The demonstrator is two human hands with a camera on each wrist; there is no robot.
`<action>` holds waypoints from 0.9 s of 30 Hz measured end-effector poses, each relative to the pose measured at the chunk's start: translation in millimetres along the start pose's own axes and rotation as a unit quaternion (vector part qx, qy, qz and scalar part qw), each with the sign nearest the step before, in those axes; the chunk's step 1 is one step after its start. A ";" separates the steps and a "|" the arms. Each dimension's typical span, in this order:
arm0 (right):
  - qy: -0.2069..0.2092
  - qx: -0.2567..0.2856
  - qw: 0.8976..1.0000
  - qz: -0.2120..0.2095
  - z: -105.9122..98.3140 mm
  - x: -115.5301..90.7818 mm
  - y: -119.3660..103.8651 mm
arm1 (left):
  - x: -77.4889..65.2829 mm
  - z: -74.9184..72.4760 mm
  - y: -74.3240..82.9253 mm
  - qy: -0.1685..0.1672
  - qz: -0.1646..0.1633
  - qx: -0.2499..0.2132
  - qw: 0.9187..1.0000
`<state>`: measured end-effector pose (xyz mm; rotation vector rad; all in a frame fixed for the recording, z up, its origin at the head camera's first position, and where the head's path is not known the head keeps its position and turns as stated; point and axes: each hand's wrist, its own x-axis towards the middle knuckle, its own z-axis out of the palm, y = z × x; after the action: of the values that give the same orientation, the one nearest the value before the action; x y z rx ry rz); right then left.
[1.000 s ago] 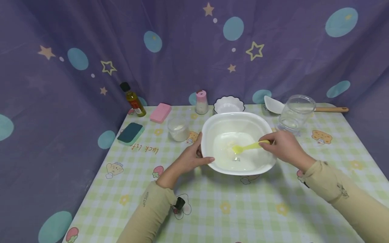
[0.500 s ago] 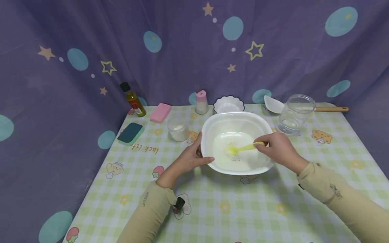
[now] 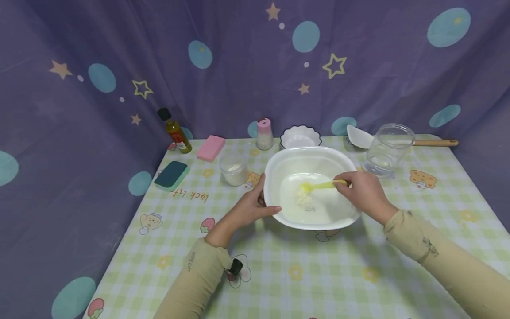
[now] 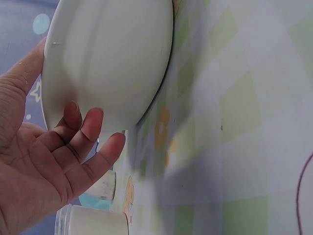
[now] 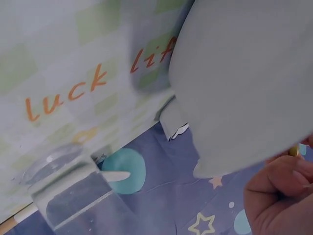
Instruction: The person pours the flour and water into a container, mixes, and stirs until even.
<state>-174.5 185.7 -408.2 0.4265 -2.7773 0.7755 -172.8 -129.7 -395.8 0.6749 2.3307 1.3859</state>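
Note:
A white basin (image 3: 311, 161) sits on the table; pale clumps (image 3: 304, 199) show in whitish stuff on its bottom. My left hand (image 3: 253, 206) holds the basin at its left side, thumb over the rim. In the left wrist view, its bent fingertips (image 4: 92, 122) lie against the outer wall (image 4: 112, 58). Between thumb and fingers, my right hand (image 3: 366, 192) pinches the handle of a yellow spoon (image 3: 323, 184), whose head is down in the basin. The right wrist view shows the basin's side (image 5: 244, 83) hiding most of the spoon, with the right hand (image 5: 281, 196) at the edge.
Left of the basin stands a jar of white powder (image 3: 233, 170). Behind are a pink-topped shaker (image 3: 264, 135), scalloped dish (image 3: 300, 136), pink sponge (image 3: 210, 148), green sponge (image 3: 172, 175) and oil bottle (image 3: 175, 133). A clear jar (image 3: 386, 153) and wooden-handled spatula (image 3: 434, 143) lie right.
The right hand has shifted left with the spoon, and the spoon's head has moved left, then away toward the far side. The pale clumps show more plainly. The left hand and basin stay put.

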 end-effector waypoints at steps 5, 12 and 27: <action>-0.018 -0.007 1.000 0.017 -10.4 -1.3 4.9 | 3.3 1.6 -10.2 0.004 0.000 0.001 1.000; -0.044 0.003 0.999 0.022 -28.2 -7.3 14.2 | 11.6 5.7 -38.6 0.014 -0.006 0.000 1.000; -0.109 0.073 0.991 0.024 -22.4 -13.1 6.7 | 12.5 6.1 -40.5 0.021 -0.017 0.008 1.000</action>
<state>-161.5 206.0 -396.5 0.5013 -2.9520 1.0032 -189.0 -134.8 -435.2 0.6143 2.3766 1.3800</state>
